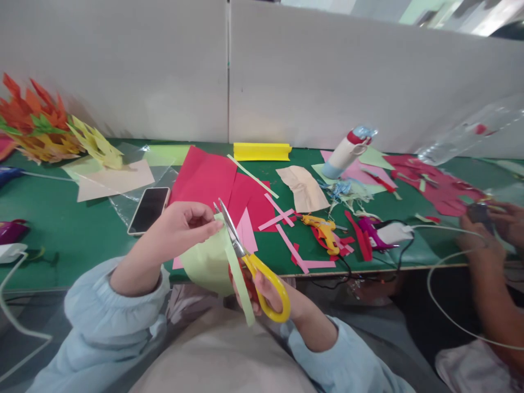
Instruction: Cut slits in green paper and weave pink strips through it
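My left hand (192, 226) pinches the top edge of a sheet of light green paper (207, 262), which hangs over the table's front edge. In my right hand (266, 289) are scissors (266, 284) with yellow handles, their blades pointing up and away from me. The blades are slightly apart at the paper, near my left fingertips. A narrow light green strip (241, 284) hangs down across the scissors, partly cut from the sheet. Behind my hands lie red paper sheets (208, 174) and a pink paper piece (246, 232).
A phone (149, 210) lies left of the red paper. To the right are pink strips (292, 248), a yellow glue gun (321, 229), crumpled beige paper (303, 188) and a bottle (346, 153). A paper crown (41, 120) stands far left. Another person's hands (483, 229) work at far right.
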`<state>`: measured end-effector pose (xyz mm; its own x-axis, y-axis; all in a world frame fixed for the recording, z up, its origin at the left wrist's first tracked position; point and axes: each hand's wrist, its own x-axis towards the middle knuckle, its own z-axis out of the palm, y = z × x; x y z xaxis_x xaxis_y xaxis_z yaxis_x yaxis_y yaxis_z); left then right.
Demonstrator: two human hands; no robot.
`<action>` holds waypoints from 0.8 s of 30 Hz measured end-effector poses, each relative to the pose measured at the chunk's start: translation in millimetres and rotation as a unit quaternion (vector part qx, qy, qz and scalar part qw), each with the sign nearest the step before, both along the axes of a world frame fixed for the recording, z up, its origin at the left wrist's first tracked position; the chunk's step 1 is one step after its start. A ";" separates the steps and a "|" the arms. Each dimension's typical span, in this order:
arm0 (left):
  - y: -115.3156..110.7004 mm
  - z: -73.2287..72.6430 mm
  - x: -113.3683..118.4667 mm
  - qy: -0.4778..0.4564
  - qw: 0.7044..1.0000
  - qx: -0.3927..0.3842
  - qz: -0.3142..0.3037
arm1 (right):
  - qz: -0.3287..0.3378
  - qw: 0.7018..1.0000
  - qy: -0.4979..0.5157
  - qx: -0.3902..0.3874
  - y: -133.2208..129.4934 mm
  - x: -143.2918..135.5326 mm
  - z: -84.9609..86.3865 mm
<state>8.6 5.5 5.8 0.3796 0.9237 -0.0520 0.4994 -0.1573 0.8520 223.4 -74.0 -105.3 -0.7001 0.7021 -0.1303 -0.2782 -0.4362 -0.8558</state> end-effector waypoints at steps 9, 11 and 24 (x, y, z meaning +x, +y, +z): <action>0.1 1.7 0.4 0.010 1.000 -0.006 0.000 | 0.010 0.993 0.071 -0.089 -0.3 -1.4 15.9; 1.0 0.3 0.1 0.008 1.000 -0.003 0.000 | 0.010 0.993 0.069 -0.100 -0.9 -1.7 13.5; 12.5 -9.3 0.3 -0.026 1.000 0.000 0.004 | 0.004 0.986 0.078 -0.145 6.9 -5.8 2.4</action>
<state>8.9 18.0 -3.5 0.3747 0.9266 -0.0328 0.4556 -0.1532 0.8769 217.6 -67.1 -102.9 -0.7327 0.6459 -0.2143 -0.3926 -0.6584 -0.6422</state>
